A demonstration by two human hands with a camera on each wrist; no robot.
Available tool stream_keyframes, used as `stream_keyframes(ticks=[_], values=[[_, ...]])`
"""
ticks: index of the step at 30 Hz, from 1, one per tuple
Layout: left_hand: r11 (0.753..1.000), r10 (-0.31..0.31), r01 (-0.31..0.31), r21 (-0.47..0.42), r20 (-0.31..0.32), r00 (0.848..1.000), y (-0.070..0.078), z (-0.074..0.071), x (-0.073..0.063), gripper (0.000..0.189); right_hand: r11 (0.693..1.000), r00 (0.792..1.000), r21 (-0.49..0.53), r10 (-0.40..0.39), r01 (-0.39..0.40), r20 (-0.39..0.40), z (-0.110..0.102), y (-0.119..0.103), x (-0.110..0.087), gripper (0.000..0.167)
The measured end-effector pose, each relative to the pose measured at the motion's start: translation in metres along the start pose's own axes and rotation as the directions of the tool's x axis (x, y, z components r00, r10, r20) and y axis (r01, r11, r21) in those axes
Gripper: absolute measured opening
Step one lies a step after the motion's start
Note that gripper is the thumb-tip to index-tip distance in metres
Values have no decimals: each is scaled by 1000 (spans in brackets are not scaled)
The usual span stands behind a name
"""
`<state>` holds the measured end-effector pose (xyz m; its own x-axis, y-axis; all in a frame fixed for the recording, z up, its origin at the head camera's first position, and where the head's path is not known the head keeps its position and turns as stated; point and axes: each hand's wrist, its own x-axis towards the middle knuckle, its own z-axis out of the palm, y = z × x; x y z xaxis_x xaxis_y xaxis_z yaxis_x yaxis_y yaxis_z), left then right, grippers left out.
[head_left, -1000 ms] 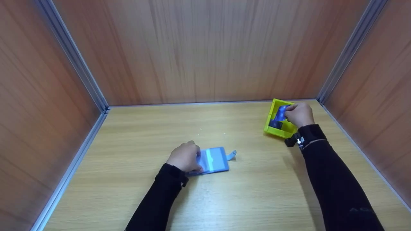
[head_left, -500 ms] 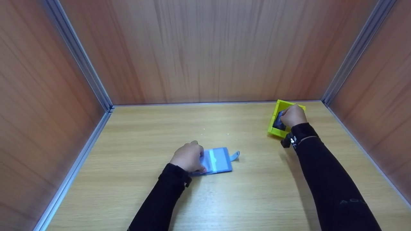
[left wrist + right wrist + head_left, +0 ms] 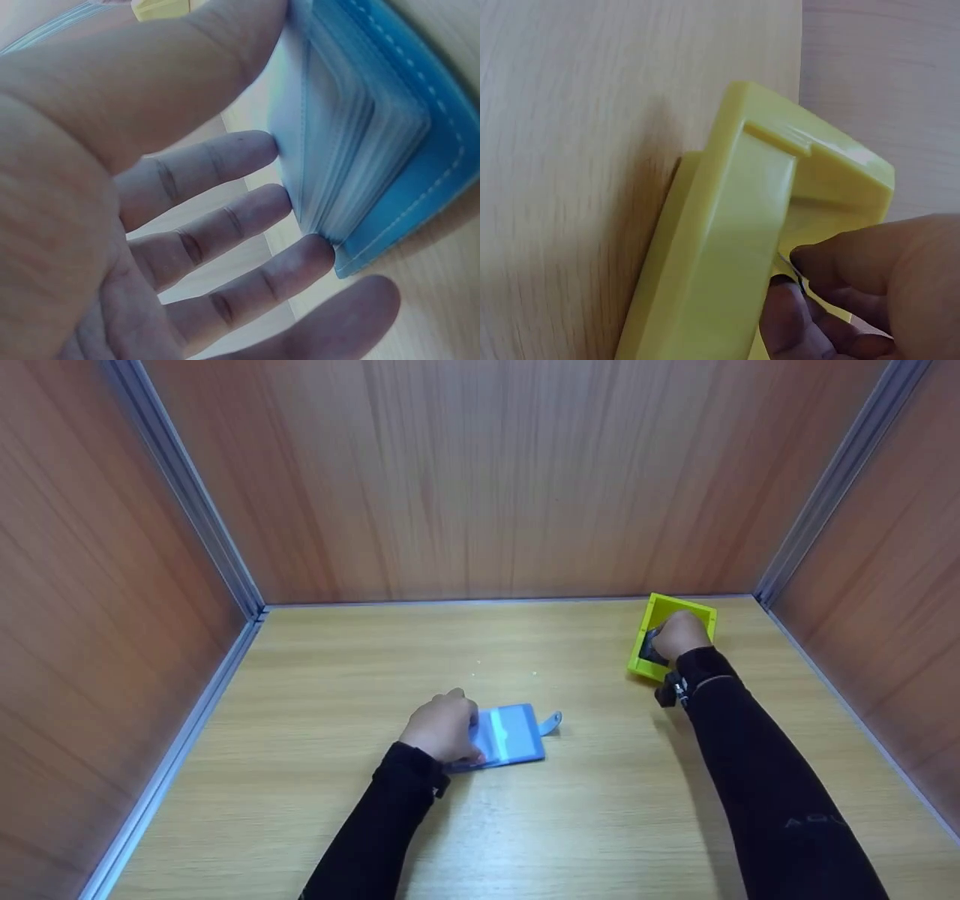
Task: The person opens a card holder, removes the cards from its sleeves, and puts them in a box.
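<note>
A blue card holder lies spread on the table, its strap with a snap pointing right. My left hand grips its left side. In the left wrist view the thumb lies over the clear sleeves while fingertips touch their edge. Over at the back right, my right hand reaches down into a yellow box. Seen from the right wrist, its thumb and finger pinch a thin card, shown edge-on. A dark card-like item shows beside that hand; the rest of the box's contents is hidden.
The wooden table is enclosed by a back panel and side panels with metal corner strips. The yellow box stands near the back panel and the right corner. Small white specks lie behind the card holder.
My right hand has lowered into the yellow box with the blue card, whose face is now out of sight. The left hand keeps its grip on the card holder. The head view has shifted slightly.
</note>
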<state>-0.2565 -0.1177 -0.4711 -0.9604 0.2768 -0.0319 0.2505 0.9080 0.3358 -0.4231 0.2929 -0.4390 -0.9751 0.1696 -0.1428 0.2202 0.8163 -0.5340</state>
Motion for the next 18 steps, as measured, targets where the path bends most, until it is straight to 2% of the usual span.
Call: stream_keyframes(ticks=[5,9,14,18], values=[[1000,7,-7,-1,-2,1000,2,1,2,52,996,999,72,45,-45,2,-1,-2,-7,25],[1000,10,-10,8,-8,1000,2,2,3,51,998,999,44,45,-45,-7,0,-8,-12,35],[1000,17,-17,24,-13,1000,2,0,3,51,1000,997,-8,-18,17,-69,3,-18,-20,38],[1000,9,-9,24,-8,1000,3,0,3,52,994,978,-18,-114,112,-176,7,-28,-37,40]])
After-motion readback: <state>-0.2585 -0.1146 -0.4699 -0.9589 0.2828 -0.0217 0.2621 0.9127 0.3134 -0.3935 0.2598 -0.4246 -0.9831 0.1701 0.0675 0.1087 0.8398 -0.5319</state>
